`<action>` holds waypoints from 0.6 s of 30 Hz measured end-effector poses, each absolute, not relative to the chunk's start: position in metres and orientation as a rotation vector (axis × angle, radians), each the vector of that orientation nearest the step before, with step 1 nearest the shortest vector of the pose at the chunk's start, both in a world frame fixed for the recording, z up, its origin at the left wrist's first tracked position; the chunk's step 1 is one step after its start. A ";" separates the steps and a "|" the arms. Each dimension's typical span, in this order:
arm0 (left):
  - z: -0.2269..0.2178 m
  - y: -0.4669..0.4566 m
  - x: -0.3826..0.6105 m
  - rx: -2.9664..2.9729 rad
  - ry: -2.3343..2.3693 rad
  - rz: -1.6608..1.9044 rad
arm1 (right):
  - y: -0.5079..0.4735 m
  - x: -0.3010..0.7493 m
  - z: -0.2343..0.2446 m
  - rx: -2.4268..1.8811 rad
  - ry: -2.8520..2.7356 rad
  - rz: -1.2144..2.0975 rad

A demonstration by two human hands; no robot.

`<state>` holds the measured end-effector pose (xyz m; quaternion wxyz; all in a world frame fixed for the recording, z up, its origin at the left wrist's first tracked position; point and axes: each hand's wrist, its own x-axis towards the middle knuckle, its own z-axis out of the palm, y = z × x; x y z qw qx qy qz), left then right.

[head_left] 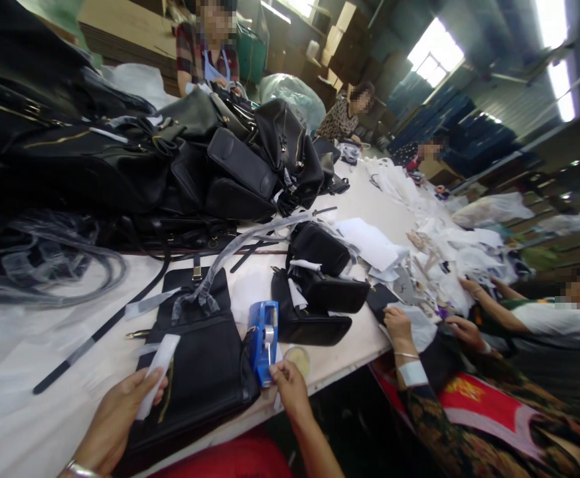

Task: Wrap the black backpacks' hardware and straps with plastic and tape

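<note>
Two hands sit lowest in the frame, both the wearer's own. At lower left the left hand point(115, 418) is curled shut on one white strip point(156, 375), thumb over it. The strip slants up across the near corner of one black bag point(200, 362) that lies flat on the tabletop point(369, 192). At bottom centre the right hand point(290, 392) has its fingertips pinched together at the lower end of one blue tape dispenser point(264, 340), which stands against the bag's right edge. Whether the pinch is on the tape or on the body is too small to tell. Just right of the dispenser lies one small round disc point(297, 358), close to the tabletop's near edge. Beyond it, mid-frame, three black pouches point(322, 292) are stacked touching one another, with white slips tucked among them. One long black strap point(91, 340) runs slantwise at left, and clear plastic wrap point(46, 265) lies bunched by the left edge. A heap of black bags point(180, 159) fills the upper left, too tangled to count. White sheets point(419, 226) litter the right side of the tabletop. At least four other people point(342, 119) sit round it, from top centre down to the right edge. Three neighbours' hands point(398, 324) rest at lower right, well apart from the wearer's.
</note>
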<state>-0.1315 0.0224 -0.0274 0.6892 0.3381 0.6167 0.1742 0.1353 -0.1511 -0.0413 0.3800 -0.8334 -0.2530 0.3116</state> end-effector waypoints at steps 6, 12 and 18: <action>-0.029 0.021 -0.132 0.752 1.389 0.396 | -0.163 0.123 -0.024 -2.017 -0.553 0.827; -0.027 0.021 -0.131 0.728 1.376 0.395 | -0.184 0.104 -0.044 -1.840 -0.135 1.089; -0.027 0.024 -0.133 0.679 1.313 0.399 | -0.190 0.111 -0.062 -1.957 -0.129 1.142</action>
